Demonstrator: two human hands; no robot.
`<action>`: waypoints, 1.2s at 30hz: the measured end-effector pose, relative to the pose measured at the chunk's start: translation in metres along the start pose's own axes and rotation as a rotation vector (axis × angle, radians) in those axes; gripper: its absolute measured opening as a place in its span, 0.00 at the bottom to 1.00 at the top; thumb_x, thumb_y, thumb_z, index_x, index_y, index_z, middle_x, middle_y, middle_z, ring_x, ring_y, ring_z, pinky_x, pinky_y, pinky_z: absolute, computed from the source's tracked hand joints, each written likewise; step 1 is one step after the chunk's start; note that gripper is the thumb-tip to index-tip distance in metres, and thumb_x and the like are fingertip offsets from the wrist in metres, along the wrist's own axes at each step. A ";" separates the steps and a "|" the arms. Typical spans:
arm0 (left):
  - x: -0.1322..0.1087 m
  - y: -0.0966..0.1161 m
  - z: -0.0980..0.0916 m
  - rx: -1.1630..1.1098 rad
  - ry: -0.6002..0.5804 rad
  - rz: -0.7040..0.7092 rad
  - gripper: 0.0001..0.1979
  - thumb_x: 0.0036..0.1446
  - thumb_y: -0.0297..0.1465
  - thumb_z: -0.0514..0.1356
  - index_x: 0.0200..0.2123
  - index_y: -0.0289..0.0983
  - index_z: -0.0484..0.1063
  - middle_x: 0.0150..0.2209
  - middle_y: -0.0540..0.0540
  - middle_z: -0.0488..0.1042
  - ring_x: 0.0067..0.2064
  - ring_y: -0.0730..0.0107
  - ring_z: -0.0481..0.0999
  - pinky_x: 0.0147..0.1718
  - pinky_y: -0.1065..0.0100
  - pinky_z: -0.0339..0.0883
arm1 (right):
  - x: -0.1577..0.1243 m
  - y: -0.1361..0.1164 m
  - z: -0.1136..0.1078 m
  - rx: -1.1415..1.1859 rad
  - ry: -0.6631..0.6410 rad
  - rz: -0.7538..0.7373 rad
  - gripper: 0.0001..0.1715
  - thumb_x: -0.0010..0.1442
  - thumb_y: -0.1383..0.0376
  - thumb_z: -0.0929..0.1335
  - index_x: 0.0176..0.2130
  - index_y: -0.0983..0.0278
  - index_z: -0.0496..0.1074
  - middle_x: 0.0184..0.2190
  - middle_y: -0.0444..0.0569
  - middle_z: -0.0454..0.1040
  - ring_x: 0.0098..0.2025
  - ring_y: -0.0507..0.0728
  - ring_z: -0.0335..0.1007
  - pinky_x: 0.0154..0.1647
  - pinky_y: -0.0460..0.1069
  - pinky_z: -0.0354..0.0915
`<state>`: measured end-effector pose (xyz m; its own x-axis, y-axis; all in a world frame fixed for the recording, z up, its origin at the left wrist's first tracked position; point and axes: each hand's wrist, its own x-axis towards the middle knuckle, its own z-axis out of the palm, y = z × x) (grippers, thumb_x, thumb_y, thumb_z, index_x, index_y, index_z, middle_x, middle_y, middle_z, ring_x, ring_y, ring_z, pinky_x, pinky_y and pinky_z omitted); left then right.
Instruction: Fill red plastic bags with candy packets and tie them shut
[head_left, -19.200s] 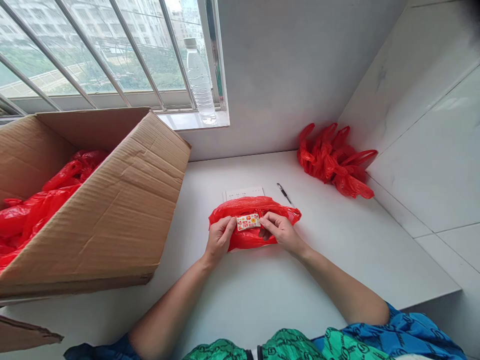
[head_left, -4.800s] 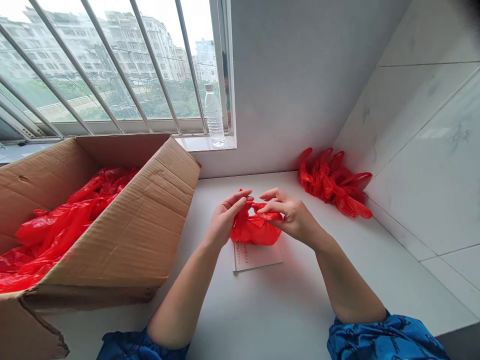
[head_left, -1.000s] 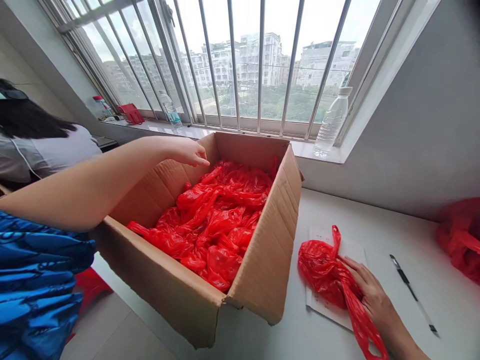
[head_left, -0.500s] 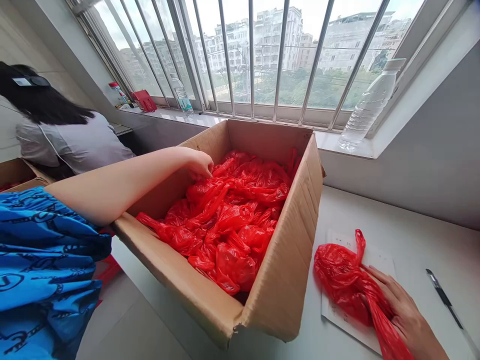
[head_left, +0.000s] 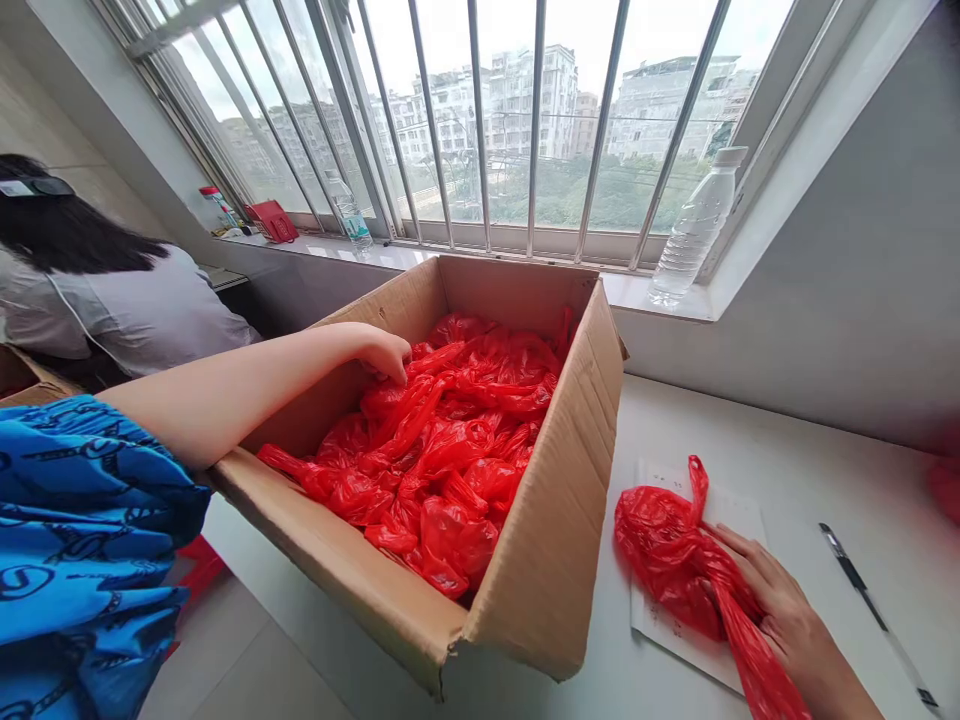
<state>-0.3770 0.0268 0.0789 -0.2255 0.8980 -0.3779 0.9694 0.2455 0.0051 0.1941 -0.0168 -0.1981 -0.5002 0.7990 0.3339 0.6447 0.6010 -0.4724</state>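
Note:
A deep cardboard box is filled with crumpled, tied red plastic bags. My left arm, in a blue patterned sleeve, lies over the box's left rim. Down among the bags, my left hand is closed at the far left, its fingers curled on a bag's twisted end; the fingertips are partly hidden. To the right of the box, a single knotted red plastic bag rests on white paper sheets. My right hand is wrapped round its gathered side, with the bag's long tail hanging toward me.
A black pen lies right of my right hand. On the windowsill stand a large clear bottle, a smaller bottle and a red packet. A co-worker sits at the left, near another cardboard box.
The view has shifted slightly, so box and table sit further left. Both hands keep their places on the bags. A blurred red shape now shows at the right edge.

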 end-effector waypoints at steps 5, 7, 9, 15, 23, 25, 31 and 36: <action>-0.024 0.005 -0.046 0.126 0.087 0.033 0.16 0.54 0.35 0.53 0.37 0.32 0.75 0.32 0.50 0.77 0.31 0.74 0.69 0.30 0.74 0.59 | 0.001 -0.001 0.000 0.002 -0.003 -0.010 0.27 0.68 0.57 0.61 0.64 0.54 0.60 0.63 0.51 0.63 0.64 0.68 0.59 0.62 0.67 0.61; -0.027 0.002 -0.061 0.147 0.128 -0.007 0.16 0.53 0.37 0.54 0.37 0.34 0.75 0.33 0.49 0.77 0.33 0.71 0.71 0.31 0.72 0.58 | 0.001 0.000 0.000 -0.003 -0.004 -0.017 0.26 0.68 0.57 0.61 0.63 0.55 0.61 0.63 0.51 0.63 0.64 0.67 0.59 0.62 0.67 0.60; -0.027 -0.001 -0.068 0.149 0.128 -0.043 0.14 0.50 0.37 0.57 0.36 0.35 0.76 0.34 0.48 0.78 0.34 0.66 0.74 0.32 0.71 0.59 | 0.001 0.001 0.001 -0.016 -0.008 -0.011 0.26 0.67 0.56 0.61 0.63 0.55 0.61 0.63 0.51 0.63 0.64 0.67 0.60 0.63 0.67 0.60; -0.036 0.000 -0.071 0.135 0.202 -0.032 0.14 0.52 0.36 0.56 0.37 0.34 0.76 0.31 0.49 0.77 0.33 0.67 0.73 0.32 0.71 0.58 | 0.000 0.004 0.002 -0.046 -0.011 -0.010 0.28 0.67 0.56 0.62 0.64 0.55 0.61 0.63 0.51 0.64 0.64 0.68 0.60 0.62 0.67 0.60; -0.051 0.007 -0.075 0.217 0.272 -0.032 0.13 0.54 0.37 0.54 0.34 0.34 0.73 0.29 0.52 0.72 0.31 0.73 0.66 0.29 0.73 0.53 | -0.002 0.007 0.002 -0.047 -0.013 -0.008 0.27 0.67 0.57 0.61 0.64 0.55 0.61 0.63 0.50 0.64 0.64 0.67 0.61 0.63 0.66 0.59; -0.051 0.009 -0.076 0.203 0.244 -0.036 0.11 0.52 0.37 0.55 0.33 0.36 0.71 0.28 0.52 0.72 0.31 0.73 0.66 0.30 0.72 0.53 | -0.002 0.006 0.001 -0.048 -0.025 0.001 0.28 0.67 0.57 0.61 0.64 0.55 0.61 0.63 0.50 0.64 0.63 0.67 0.61 0.63 0.65 0.60; -0.051 0.010 -0.076 0.171 0.243 -0.030 0.11 0.49 0.38 0.55 0.31 0.37 0.69 0.26 0.53 0.71 0.31 0.71 0.65 0.30 0.71 0.53 | -0.001 0.000 -0.002 -0.056 -0.019 0.018 0.27 0.67 0.56 0.61 0.63 0.55 0.61 0.63 0.49 0.64 0.64 0.68 0.59 0.62 0.66 0.60; -0.047 0.009 -0.078 0.153 0.238 -0.088 0.15 0.45 0.45 0.57 0.29 0.39 0.70 0.27 0.48 0.74 0.34 0.63 0.69 0.31 0.67 0.54 | -0.001 -0.002 -0.003 -0.049 -0.018 0.014 0.27 0.67 0.56 0.61 0.63 0.54 0.61 0.63 0.49 0.64 0.64 0.67 0.59 0.62 0.66 0.60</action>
<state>-0.3653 0.0149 0.1686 -0.3079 0.9406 -0.1433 0.9446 0.2842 -0.1645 0.1948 -0.0185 -0.1950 -0.5010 0.8072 0.3121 0.6790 0.5902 -0.4366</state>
